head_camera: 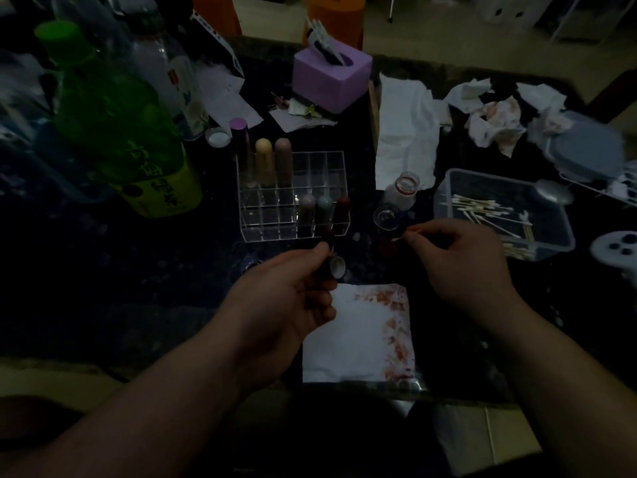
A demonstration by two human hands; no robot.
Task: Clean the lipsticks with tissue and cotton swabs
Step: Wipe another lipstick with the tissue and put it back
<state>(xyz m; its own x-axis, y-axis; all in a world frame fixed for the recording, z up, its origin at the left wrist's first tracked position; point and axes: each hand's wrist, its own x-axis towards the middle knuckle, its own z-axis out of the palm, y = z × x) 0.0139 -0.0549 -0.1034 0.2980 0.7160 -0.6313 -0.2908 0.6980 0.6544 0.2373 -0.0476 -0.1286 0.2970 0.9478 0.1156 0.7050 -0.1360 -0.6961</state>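
Six lipsticks (264,160) sit racked at twelve o'clock; the left hand (286,298) grips another tube (333,267), the right hand (458,260) pinches a cotton swab (401,236). Stained tissues (496,119) suggest cleaning is well along.

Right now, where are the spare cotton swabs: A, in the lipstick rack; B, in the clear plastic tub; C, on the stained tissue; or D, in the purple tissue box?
B: the cotton swabs lie in a pile inside the clear plastic tub at the right.
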